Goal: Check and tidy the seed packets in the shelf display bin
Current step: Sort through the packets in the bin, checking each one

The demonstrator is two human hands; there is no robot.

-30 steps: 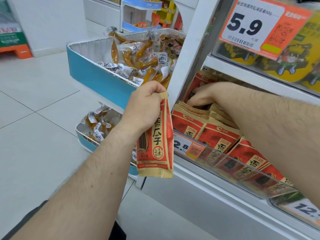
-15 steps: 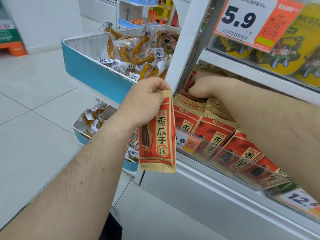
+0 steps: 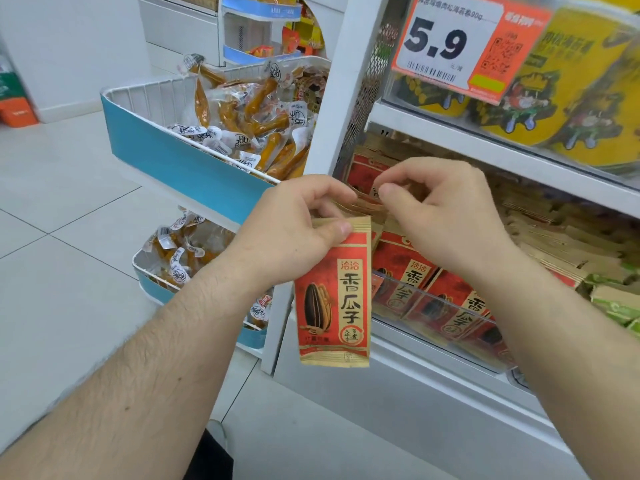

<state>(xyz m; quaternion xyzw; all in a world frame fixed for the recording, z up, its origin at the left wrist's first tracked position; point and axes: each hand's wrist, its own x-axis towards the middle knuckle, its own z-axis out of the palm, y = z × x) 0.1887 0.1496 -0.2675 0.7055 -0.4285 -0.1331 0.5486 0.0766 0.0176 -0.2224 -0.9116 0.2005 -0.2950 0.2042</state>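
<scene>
The seed packet hangs pinched in the left hand, while the right hand, now withdrawn from the shelf display bin, pinches another packet's top edge beside it, likely comparing.

I'm looking at a shop: orange-and-white 5.9 price tag, white metal shelving, blue-fronted wire snack bins.

You have two hands up, one seed packet out front, two blue baskets, one price sign.
</scene>
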